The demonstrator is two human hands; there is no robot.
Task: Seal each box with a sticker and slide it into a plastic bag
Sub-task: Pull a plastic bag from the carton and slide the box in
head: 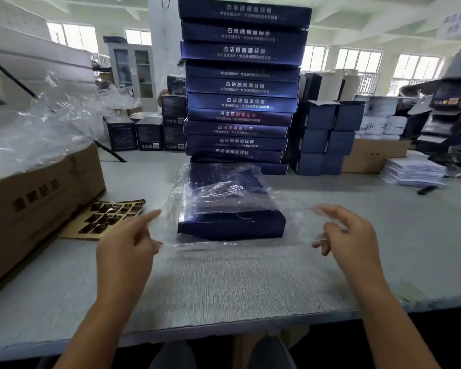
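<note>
Daylight from a row of windows (pixel 357 59) fills a storeroom crowded with cartons. The grey surface (pixel 224 283) runs wide, its near edge just ahead of the person's knees. A dark blue box (pixel 232 225) lies flat at its middle, most of it inside a clear plastic bag (pixel 293 209) whose mouth faces the person. The left hand (pixel 128 241) and the right hand (pixel 341 233) flank that mouth, each grip clamped on the film's near corner, the left index finger straight. Just behind stands a tall stack of boxes (pixel 240 86). A cardboard carton (pixel 37 206) heaped with loose film and a sticker sheet (pixel 109 217) crowd the left; stacked paper (pixel 413 171) sits far right. Bare surface lies between hands and edge.
</note>
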